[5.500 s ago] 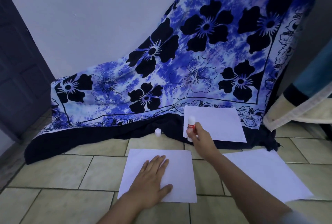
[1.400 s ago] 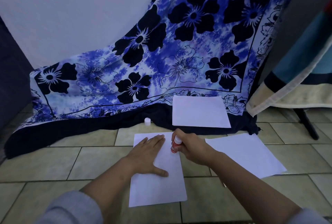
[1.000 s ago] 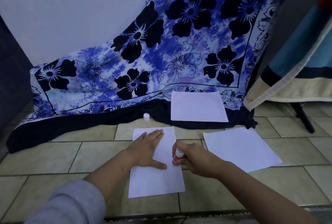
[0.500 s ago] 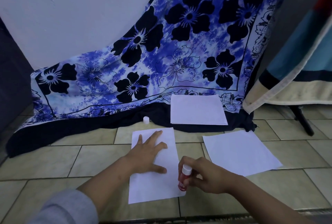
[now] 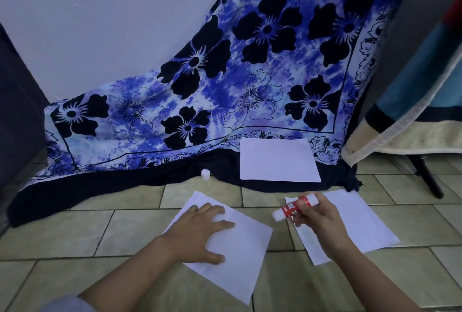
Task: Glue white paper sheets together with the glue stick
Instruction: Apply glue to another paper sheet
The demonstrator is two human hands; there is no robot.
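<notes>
One wide-angle view, worn on the person's head, looks forward and down along both forearms. The left hand (image 5: pixel 202 226) and right hand (image 5: pixel 317 214) lie close below it, in the lower half of the frame, over the tiled floor (image 5: pixel 62 234). Farther ahead, the cloth (image 5: pixel 250 86) and the wall (image 5: pixel 100 24) fill the upper half, and a blanket (image 5: pixel 410 111) cuts in at the right edge.

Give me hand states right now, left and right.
Left hand: open, fingers flat on the paper sheet.
Right hand: closed round the glue stick, holding it.
</notes>
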